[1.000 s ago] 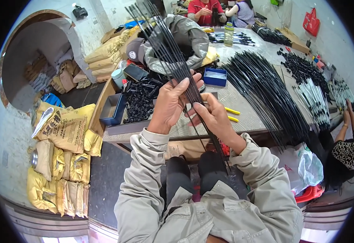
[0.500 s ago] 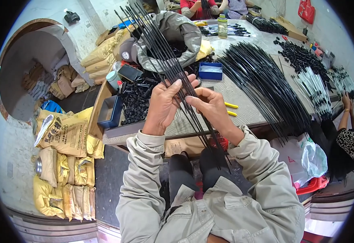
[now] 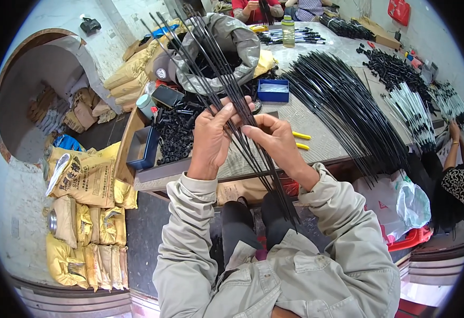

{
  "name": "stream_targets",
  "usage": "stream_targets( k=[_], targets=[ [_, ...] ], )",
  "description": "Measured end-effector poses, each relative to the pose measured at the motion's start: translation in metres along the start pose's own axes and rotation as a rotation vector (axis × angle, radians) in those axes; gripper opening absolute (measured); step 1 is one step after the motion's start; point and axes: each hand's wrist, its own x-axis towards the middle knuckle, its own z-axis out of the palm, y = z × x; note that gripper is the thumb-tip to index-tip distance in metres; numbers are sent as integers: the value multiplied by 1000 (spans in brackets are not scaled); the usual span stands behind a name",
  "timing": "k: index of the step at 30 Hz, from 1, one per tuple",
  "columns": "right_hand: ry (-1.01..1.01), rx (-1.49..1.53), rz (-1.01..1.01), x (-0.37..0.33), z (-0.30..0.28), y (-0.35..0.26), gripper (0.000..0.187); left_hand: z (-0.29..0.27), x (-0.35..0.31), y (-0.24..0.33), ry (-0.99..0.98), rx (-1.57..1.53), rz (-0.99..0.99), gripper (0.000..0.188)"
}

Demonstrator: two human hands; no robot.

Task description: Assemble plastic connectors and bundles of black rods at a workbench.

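Observation:
A bundle of long thin black rods (image 3: 225, 75) slants across in front of me, its upper ends fanned out and its lower ends above my lap. My left hand (image 3: 213, 137) is closed around the bundle, thumb laid over the rods. To its right, my right hand (image 3: 275, 139) pinches the same rods between thumb and fingers. Behind the rods stands a grey sack (image 3: 245, 45) with its mouth open. A large pile of similar black rods (image 3: 343, 114) lies on the table to the right of my hands.
Small black parts (image 3: 174, 139) are heaped left of my hands, beside an open dark-blue box (image 3: 143, 148). A blue box (image 3: 273, 91), yellow-handled tool (image 3: 302, 140) and green bottle (image 3: 288, 32) are on the table (image 3: 317, 151). Co-workers' hands (image 3: 453, 132) show at right and far side.
The upper ends of the rods have spread wider, with several leaning left apart from the others. Both hands have kept nearly the same place and hold.

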Motion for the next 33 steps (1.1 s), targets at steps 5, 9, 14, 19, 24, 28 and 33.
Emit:
stream_targets(
  k=[5,9,14,19,24,28,33],
  targets=[
    [62,140,-8,-4,8,-3,12,8,4,-10,135,-49,83,14],
    [103,154,-32,-2,6,2,11,4,7,-15,160,-12,128,14],
    [176,-91,-43,41,-34,-9,14,4,6,-13,177,12,114,18],
    [447,-391,-385,100,-100,-75,18,-4,-8,7,193,52,116,24],
    [460,-850,-249,60,-200,24,18,-4,-4,8,172,41,133,24],
    [242,-1406,233,19,-213,73,19,-5,-4,3,154,44,105,26],
    [35,-1102,-12,3,-120,31,23,0,-3,-4,152,-12,84,25]
  ],
)
